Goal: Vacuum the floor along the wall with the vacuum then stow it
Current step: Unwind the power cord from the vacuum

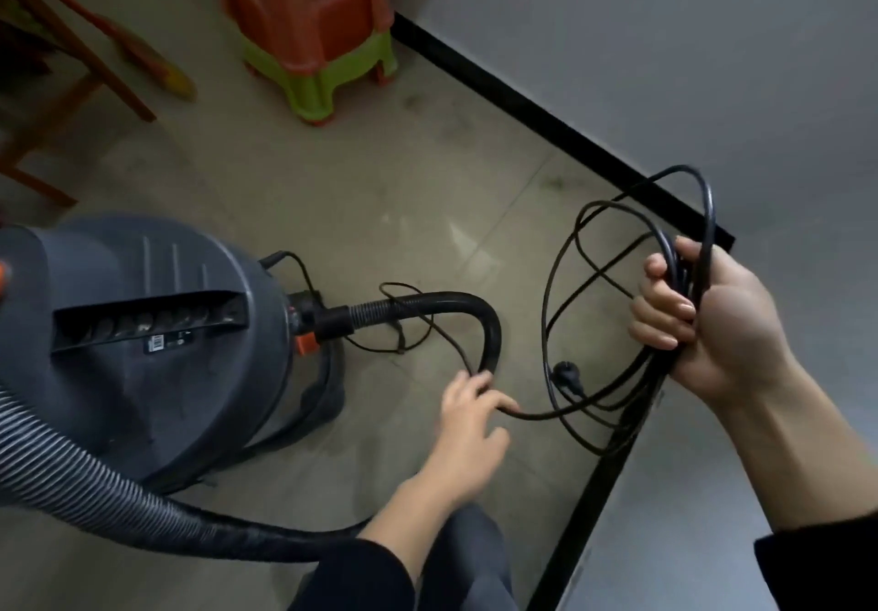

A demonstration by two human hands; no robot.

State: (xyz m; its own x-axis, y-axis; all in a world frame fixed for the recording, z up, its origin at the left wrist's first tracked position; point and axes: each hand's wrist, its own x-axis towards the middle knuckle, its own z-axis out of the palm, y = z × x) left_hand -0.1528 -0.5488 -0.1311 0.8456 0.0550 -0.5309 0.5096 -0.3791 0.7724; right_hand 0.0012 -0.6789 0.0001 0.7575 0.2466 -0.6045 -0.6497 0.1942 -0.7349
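Note:
A dark grey canister vacuum [152,325] stands on the tiled floor at the left, its ribbed hose [95,482] curving past the lower left and another stretch of hose [456,306] bending out from its front. My right hand [712,320] grips a bundle of coiled black power cord [560,278], held up near the wall corner. The plug [567,373] dangles within the loops. My left hand [470,425] reaches low beside the hose bend and pinches a straight stretch of the same cord that runs to the coils.
A white wall with a black skirting board [546,121] runs along the right and turns a corner near my right hand. Stacked orange and green plastic stools [313,30] stand at the back. Wooden chair legs [71,64] are at the upper left.

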